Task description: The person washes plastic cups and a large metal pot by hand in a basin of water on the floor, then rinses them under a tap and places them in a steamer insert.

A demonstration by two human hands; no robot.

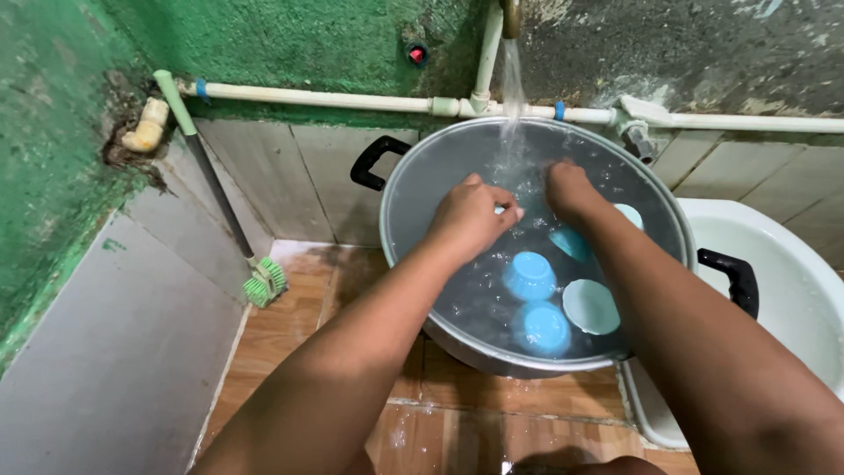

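Note:
A large grey metal pot [413,176] with black handles stands tilted on the floor, holding water. Several small light-blue cups [529,276] lie in the water. My left hand [471,216] hovers over the pot with fingers closed around a small pale item under the falling water stream [512,84]. My right hand [570,188] is beside it at the stream's foot, fingers curled and wet; whether it holds anything is hidden. Both forearms reach in from the bottom of the view.
A tap [510,16] on a white pipe [334,98] runs along the green wall. A green-headed brush [265,281] with a long handle leans in the left corner. A white basin [791,281] sits at the right. The floor is wet brown tile.

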